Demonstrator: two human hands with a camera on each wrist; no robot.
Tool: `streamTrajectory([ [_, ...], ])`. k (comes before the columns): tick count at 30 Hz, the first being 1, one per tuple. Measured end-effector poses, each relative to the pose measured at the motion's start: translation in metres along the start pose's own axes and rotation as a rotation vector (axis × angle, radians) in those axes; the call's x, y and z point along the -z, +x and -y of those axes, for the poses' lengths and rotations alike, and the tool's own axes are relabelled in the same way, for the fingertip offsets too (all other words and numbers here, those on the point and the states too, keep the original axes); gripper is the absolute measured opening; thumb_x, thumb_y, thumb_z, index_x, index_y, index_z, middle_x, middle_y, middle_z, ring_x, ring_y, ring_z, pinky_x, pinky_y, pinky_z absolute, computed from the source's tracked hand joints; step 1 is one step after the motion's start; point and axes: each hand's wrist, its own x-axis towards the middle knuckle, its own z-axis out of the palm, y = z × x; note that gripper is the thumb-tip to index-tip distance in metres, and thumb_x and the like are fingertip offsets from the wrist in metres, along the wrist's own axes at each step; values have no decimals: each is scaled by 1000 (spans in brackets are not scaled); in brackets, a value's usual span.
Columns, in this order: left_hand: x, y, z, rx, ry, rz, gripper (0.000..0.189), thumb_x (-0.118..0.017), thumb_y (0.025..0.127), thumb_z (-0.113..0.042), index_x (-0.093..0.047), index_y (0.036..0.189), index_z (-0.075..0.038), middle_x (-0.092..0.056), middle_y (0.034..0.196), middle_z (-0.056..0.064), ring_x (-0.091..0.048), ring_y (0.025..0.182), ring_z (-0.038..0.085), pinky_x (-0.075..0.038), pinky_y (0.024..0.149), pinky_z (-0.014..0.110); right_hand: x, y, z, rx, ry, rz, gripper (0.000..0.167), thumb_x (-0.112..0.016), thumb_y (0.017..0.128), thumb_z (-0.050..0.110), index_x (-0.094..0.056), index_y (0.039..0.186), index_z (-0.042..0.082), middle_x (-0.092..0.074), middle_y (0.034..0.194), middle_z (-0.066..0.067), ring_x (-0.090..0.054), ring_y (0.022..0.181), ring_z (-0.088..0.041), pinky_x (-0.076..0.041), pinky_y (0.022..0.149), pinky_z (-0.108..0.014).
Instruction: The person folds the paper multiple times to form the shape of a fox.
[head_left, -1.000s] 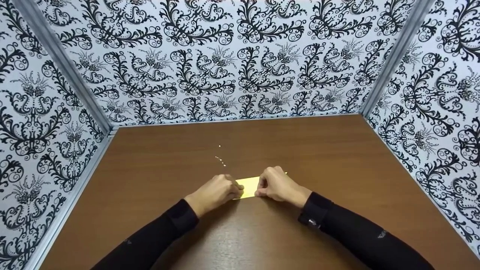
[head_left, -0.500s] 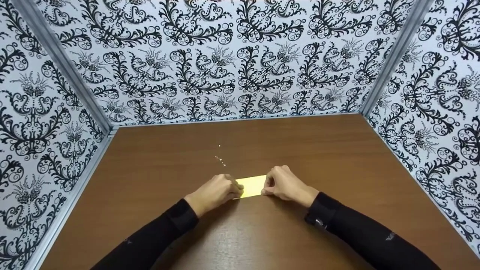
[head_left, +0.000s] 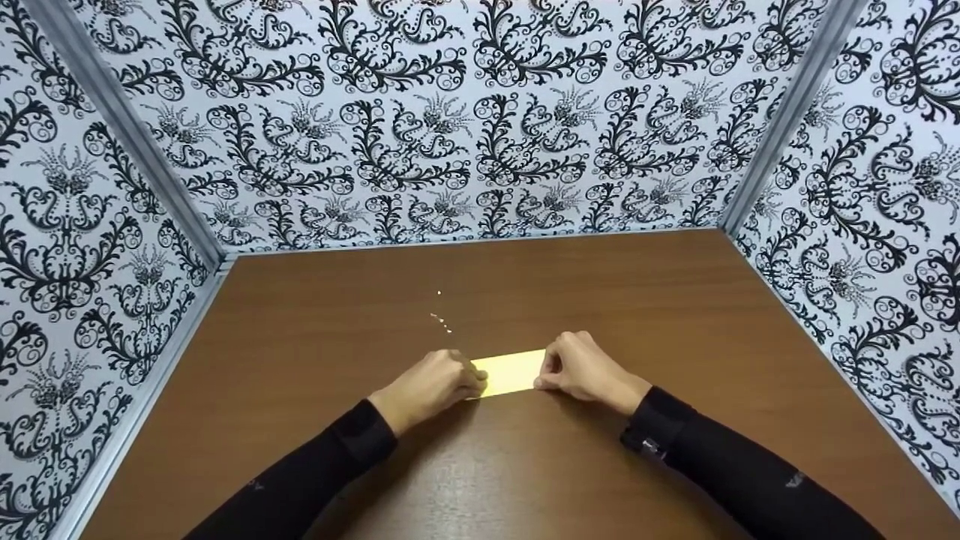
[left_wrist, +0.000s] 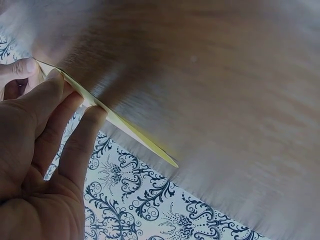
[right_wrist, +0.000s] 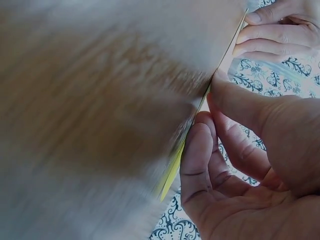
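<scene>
A folded strip of yellow paper (head_left: 511,373) lies on the brown table between my hands. My left hand (head_left: 429,382) holds its left end with bent fingers. At the right end, my right hand (head_left: 585,367) pinches the paper with thumb and fingertips by the near edge. Seen nearly edge-on in the left wrist view, the paper (left_wrist: 135,132) has layers that part slightly at its end. In the right wrist view, thumb and fingertips touch the paper (right_wrist: 171,172). Both hands cover the strip's outer ends in the head view.
Several tiny pale bits (head_left: 442,322) lie on the table (head_left: 337,300) beyond the left hand. Patterned black-and-white walls (head_left: 480,150) with grey metal corner posts (head_left: 780,120) enclose the table at the back and sides.
My right hand has slid rightward along the paper, so more of its yellow face shows between the hands. The paper's right corner, visible beyond that hand earlier, is now covered. The left hand stays put.
</scene>
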Motion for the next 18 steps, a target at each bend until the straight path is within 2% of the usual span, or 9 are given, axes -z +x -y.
streamTrajectory([
  [9,3,-1,-3,64,-36,16,12,-85,103,-6,-92,112,-6,-89,123,16,-87,119,29,-71,104,38,8,-7,-4,-19,39,1,14,-96,99,15,-91,85,16,-87,88,4,-64,68,-4,-52,68,-20],
  [18,2,1,-3,29,-59,-7,7,-85,103,-5,-91,99,-7,-90,118,14,-88,118,28,-71,104,39,8,-7,-3,-49,33,8,15,-97,98,17,-90,85,15,-85,86,4,-64,68,-6,-53,69,-22],
])
